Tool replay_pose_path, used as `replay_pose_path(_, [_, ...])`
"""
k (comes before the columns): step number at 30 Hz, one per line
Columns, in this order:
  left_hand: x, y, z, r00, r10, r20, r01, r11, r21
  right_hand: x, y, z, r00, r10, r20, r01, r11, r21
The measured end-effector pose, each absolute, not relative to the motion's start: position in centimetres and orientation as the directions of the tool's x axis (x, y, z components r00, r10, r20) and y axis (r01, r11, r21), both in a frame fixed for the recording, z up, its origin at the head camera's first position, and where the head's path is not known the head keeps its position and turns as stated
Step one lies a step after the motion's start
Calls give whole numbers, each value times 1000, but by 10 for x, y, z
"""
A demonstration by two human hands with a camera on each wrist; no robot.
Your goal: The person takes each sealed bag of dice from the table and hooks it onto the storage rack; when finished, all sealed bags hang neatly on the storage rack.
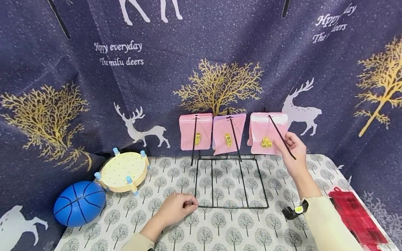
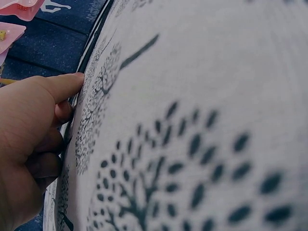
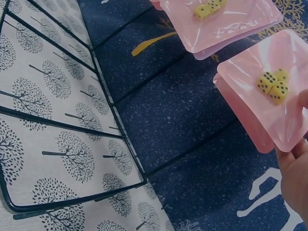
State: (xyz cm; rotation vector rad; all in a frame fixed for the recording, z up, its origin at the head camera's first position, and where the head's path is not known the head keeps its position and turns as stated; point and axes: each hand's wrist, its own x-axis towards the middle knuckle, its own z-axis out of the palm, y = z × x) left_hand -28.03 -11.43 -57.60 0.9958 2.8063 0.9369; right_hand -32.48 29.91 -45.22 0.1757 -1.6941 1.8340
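A black wire display rack [image 1: 241,208] stands on the table, with pink pouches hung on its prongs. My right hand [image 1: 294,151] pinches the lower right edge of the rightmost pink pouch [image 1: 258,129], which hangs on a prong. Several yellow dice [image 3: 274,86] show through its front, and another pouch lies behind it. My left hand [image 1: 180,208] grips the rack's front left corner with curled fingers; in the left wrist view the hand [image 2: 29,130] hides the wire at the grip. The middle pouch [image 1: 222,129] and left pouch [image 1: 187,132] also hold yellow dice.
A blue ball [image 1: 79,204] sits at the table's left edge, beside a round cream stand [image 1: 124,171] with blue-tipped legs. A red plaid item [image 1: 357,215] lies at the right edge. A dark deer-print cloth [image 1: 215,33] hangs behind the tree-print tabletop [image 1: 211,250].
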Motion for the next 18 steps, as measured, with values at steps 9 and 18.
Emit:
replay_pose_path(9, [-280, -114, -574, -802, 576, 161, 555, 618, 557, -329, 300, -453, -795, 372, 479, -507, 26, -862])
replay_pose_path(18, [-279, -114, -573, -802, 576, 157, 555, 623, 551, -328, 305, -461, -799, 399, 450, -465, 63, -883])
